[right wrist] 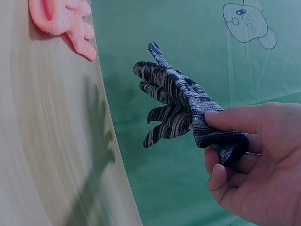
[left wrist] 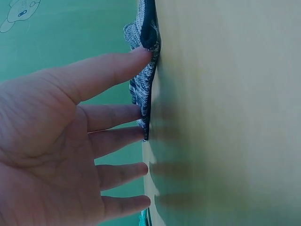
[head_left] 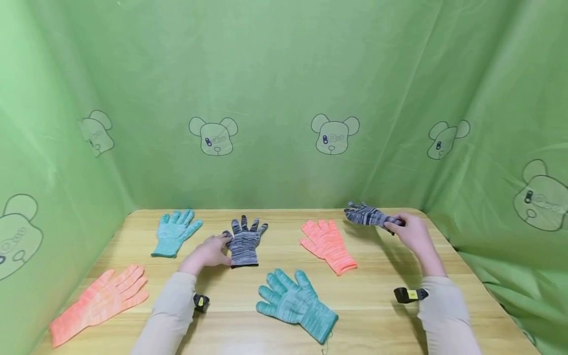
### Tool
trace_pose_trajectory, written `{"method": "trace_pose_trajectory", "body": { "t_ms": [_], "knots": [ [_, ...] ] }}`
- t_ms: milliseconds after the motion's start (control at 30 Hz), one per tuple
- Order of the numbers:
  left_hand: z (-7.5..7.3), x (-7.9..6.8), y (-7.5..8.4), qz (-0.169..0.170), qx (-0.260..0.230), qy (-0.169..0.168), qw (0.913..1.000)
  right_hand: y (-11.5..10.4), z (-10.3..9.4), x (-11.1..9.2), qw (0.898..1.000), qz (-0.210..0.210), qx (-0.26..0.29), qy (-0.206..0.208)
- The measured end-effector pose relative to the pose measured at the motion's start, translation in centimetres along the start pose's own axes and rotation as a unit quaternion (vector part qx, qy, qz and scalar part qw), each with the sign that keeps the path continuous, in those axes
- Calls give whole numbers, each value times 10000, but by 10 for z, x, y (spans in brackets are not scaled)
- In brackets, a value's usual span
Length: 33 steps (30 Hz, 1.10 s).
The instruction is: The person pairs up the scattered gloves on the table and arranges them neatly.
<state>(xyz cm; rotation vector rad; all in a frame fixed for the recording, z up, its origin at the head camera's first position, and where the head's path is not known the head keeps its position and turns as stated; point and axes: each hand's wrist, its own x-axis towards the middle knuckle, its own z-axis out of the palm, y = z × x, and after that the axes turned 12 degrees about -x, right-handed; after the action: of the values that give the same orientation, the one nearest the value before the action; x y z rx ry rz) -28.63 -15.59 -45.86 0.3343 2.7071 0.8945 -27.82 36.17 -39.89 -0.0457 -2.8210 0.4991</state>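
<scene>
My right hand [head_left: 414, 231] pinches a black-and-grey knitted glove [right wrist: 178, 99] by its dark cuff. The glove hangs above the far right of the table, its fingers pointing left in the head view, and its shadow falls on the wood. A second black-and-grey glove [head_left: 245, 244] lies flat left of the table's middle, fingers toward the back. Beside it is my left hand [head_left: 210, 252], with fairly straight fingers. In the left wrist view the thumb tip [left wrist: 141, 55] is right at this glove's cuff, and two fingertips overlap its edge.
Several other gloves lie on the wooden table [head_left: 230, 330]: a teal one [head_left: 170, 236] back left, a larger teal one [head_left: 295, 303] at front middle, a pink one [head_left: 330, 246] right of centre and a paler pink one [head_left: 104, 301] front left. Green curtains [head_left: 275, 177] enclose the table.
</scene>
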Motion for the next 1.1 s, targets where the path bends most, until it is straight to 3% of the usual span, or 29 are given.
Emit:
{"method": "trace_pose_trajectory", "body": {
  "t_ms": [467, 700, 1100],
  "knots": [
    [-2, -2, 6, -175, -250, -14, 9995, -17, 2, -1, 9999, -109, 39, 69],
    [3, 2, 2, -54, -403, -6, 9992, -21, 1, -1, 9999, -122, 81, 38],
    [3, 0, 7, -146, -603, 87, 9980, -38, 5, 2, 9994, -306, 174, 73]
  ]
}}
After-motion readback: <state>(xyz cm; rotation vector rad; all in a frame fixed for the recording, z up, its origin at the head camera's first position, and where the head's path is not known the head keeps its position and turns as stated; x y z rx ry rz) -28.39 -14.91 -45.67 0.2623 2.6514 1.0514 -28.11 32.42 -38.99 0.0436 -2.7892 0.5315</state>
